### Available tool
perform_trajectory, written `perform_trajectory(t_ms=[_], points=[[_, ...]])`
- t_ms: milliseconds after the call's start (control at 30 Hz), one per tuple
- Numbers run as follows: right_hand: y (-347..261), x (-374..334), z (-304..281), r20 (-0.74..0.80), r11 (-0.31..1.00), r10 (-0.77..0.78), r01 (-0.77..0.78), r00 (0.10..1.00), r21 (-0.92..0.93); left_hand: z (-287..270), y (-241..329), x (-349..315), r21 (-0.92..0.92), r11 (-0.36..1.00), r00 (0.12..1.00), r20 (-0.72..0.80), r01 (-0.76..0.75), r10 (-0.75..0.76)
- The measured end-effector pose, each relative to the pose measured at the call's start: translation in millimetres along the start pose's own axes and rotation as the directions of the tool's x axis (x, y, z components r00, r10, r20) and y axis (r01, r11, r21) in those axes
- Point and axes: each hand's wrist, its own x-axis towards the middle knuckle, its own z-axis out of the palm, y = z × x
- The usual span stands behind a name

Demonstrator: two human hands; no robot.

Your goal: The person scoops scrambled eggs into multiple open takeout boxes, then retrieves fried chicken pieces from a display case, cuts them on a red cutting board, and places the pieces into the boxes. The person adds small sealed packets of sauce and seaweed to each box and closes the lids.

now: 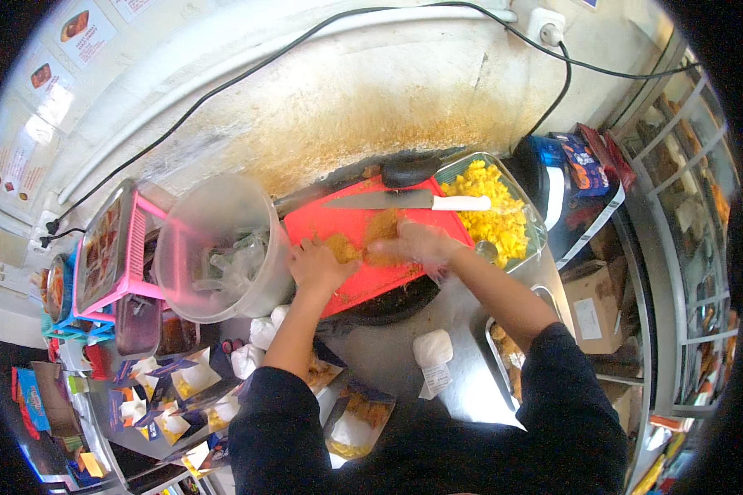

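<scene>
A red cutting board [305, 223] lies before me, strewn with crumbs. On it are two flat golden-brown breaded pieces, a left piece [340, 247] and a right piece [382, 224]. My left hand [325, 268] is bare, its fingers curled over the left piece's edge. My right hand [417, 246] wears a clear plastic glove and pinches the lower end of the right piece. Just beyond them rests a knife [388, 200] with a white handle pointing right. A dark, rounded object [410, 171] sits at the board's far edge.
A metal tray of yellow cut food [494, 213] stands right of the board. To the left is a large translucent bucket [219, 272] with plastic bags inside, beside a pink rack [136, 285]. Filled food boxes [359, 421] and a white wrapped bundle [433, 349] lie nearer me.
</scene>
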Motion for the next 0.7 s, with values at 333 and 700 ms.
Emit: perform_trajectory(t_ms=[333,700], points=[[77.6,6.7,-66.2,0.001,0.693,-0.128,0.09,0.992,-0.716,-0.8,-17.2,6.4,-0.026,0.925,0.921,-0.109,-0.379,0.375],[14.8,-18.6,-55.5,0.099,0.961,-0.171,0.188,0.98,-0.201,-25.1,2.4,52.5,-0.427,0.798,0.732,-0.681,-0.425,0.025]])
